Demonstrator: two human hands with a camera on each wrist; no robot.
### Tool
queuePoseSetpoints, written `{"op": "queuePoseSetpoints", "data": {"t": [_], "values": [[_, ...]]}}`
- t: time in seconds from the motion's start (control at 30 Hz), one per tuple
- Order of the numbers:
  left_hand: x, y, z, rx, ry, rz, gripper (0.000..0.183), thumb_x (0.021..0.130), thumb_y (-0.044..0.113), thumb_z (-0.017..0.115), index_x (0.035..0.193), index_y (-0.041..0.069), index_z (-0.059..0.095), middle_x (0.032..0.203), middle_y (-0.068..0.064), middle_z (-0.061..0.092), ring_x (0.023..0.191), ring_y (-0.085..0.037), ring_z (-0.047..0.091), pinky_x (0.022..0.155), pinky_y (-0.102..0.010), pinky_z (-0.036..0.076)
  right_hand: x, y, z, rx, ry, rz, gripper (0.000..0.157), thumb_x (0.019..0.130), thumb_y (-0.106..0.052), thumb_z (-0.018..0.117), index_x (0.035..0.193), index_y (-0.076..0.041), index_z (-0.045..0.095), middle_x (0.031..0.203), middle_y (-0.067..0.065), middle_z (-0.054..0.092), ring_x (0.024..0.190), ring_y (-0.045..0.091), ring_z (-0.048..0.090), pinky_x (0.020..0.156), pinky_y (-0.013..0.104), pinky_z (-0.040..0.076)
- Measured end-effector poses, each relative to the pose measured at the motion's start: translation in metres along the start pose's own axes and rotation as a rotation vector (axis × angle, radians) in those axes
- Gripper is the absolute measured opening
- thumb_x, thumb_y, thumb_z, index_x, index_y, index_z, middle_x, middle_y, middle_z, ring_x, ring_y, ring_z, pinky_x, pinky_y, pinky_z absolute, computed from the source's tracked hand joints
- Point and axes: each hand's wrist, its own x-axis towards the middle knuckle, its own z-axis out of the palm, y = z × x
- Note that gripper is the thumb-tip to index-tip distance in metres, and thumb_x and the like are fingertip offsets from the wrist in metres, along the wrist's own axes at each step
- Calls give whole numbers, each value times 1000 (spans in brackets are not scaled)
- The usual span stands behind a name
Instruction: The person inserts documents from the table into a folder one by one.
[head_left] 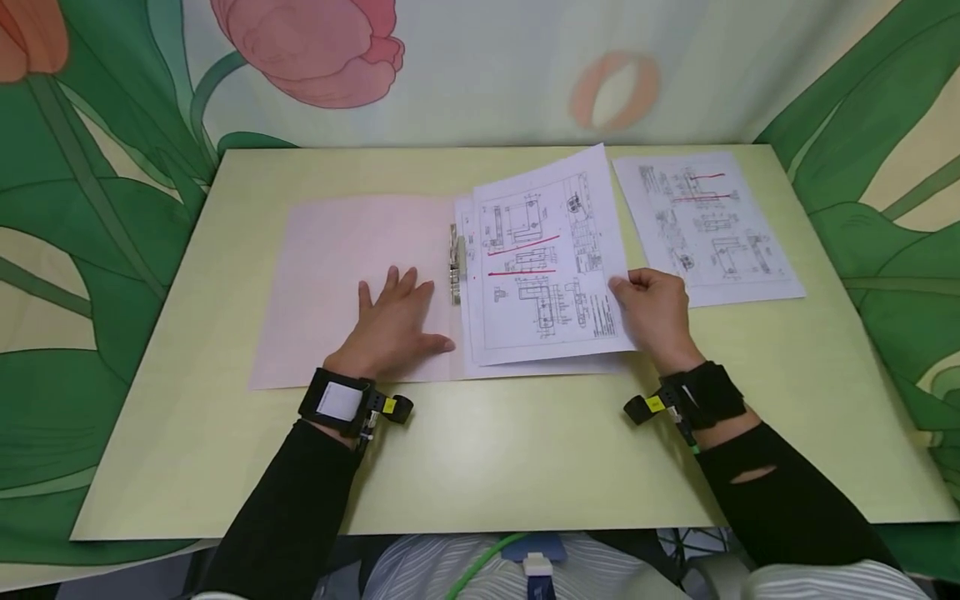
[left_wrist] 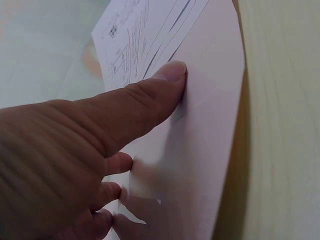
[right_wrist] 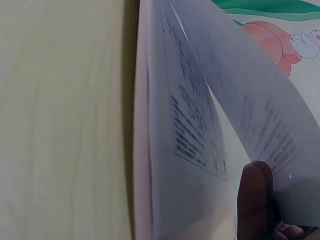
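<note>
A pink folder (head_left: 322, 242) lies spread on the table, a metal binder clip (head_left: 454, 265) along its fold. My left hand (head_left: 393, 321) rests on its left cover with fingers spread; in the left wrist view the thumb (left_wrist: 145, 95) presses near the fold. With thumb and fingers, my right hand (head_left: 654, 312) pinches the right edge of a drawing sheet (head_left: 525, 317) marked with two red lines. The sheet is tilted and raised off the papers beneath. In the right wrist view, the lifted sheet (right_wrist: 280, 145) bends away from another printed page (right_wrist: 185, 190) in the folder.
A separate drawing sheet (head_left: 738, 258) with red lines lies to the right on the pale yellow table (head_left: 510, 467). Behind the table hangs a flower-patterned backdrop (head_left: 480, 75). A green cable (head_left: 480, 567) runs over the person's lap at the front edge.
</note>
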Motion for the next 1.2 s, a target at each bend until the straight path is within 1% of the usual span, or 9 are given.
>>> {"op": "queuePoseSetpoints", "data": {"t": [0.13, 0.27, 0.67, 1.0, 1.2], "values": [[1, 1, -1, 5, -5, -1, 101, 75, 58, 74, 153, 14, 28, 162, -15, 10, 146, -35, -6, 111, -68, -9, 0, 0, 2, 9, -33, 10, 34, 95, -28, 61, 113, 1, 67, 94, 15, 68, 77, 22, 62, 60, 28, 49], [2, 1, -1, 11, -3, 2, 101, 75, 57, 75, 152, 13, 28, 162, -16, 11, 146, -36, -6, 110, -69, -9, -1, -2, 6, 8, -49, 19, 34, 94, -27, 62, 113, 1, 67, 94, 15, 68, 76, 22, 62, 61, 29, 49], [5, -1, 1, 7, -5, -1, 102, 73, 56, 76, 152, 12, 29, 162, -16, 12, 146, -36, -6, 110, -70, -10, -2, -2, 15, -7, -59, 27, 30, 94, -27, 62, 108, -1, 69, 91, 15, 68, 74, 24, 61, 62, 32, 46], [5, 1, -2, 6, 0, 0, 101, 73, 57, 77, 151, 12, 31, 161, -17, 13, 146, -37, -3, 110, -70, -9, -2, -3, 15, -43, -47, 7, 31, 93, -28, 62, 107, 0, 69, 91, 16, 69, 76, 24, 60, 65, 32, 45], [4, 2, -3, 4, -9, -4, 102, 72, 57, 77, 151, 11, 31, 161, -18, 12, 146, -37, -3, 110, -70, -9, -2, -2, 15, -46, -60, 2, 32, 93, -27, 61, 107, 0, 69, 92, 16, 68, 77, 24, 59, 65, 33, 45]]}}
